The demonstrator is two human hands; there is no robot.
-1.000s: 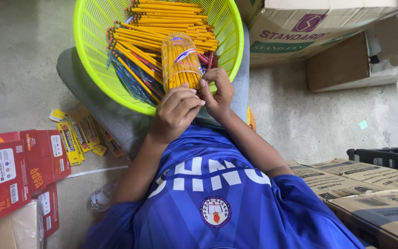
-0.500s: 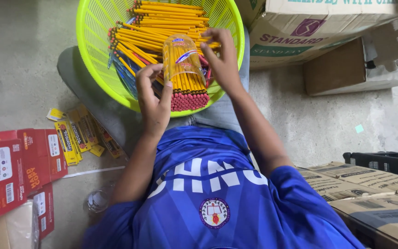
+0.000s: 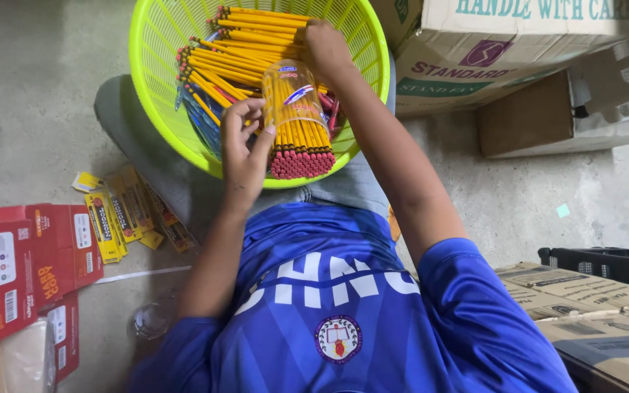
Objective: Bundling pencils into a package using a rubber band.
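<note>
A lime-green plastic basket [image 3: 156, 94] rests on my lap, filled with loose yellow pencils [image 3: 245, 40] with red eraser ends. My left hand [image 3: 243, 145] grips a round bundle of yellow pencils [image 3: 298, 120] in a clear wrapper. The bundle lies tilted over the basket's near rim with its eraser ends toward me. My right hand [image 3: 325, 47] is further into the basket, fingers curled down onto the loose pencils beside the bundle's far end. What those fingers hold is hidden.
Red cartons [image 3: 16, 266] and small yellow packs [image 3: 114, 215] lie on the concrete floor at my left. Large cardboard boxes [image 3: 504, 51] stand behind the basket at the right. Flattened cartons [image 3: 591, 298] and a black crate [image 3: 606, 262] sit at my right side.
The bundle has been lifted out of the pile and tilted toward me. My right hand has left its far end and moved deeper onto the loose pencils. My left hand keeps its grip.
</note>
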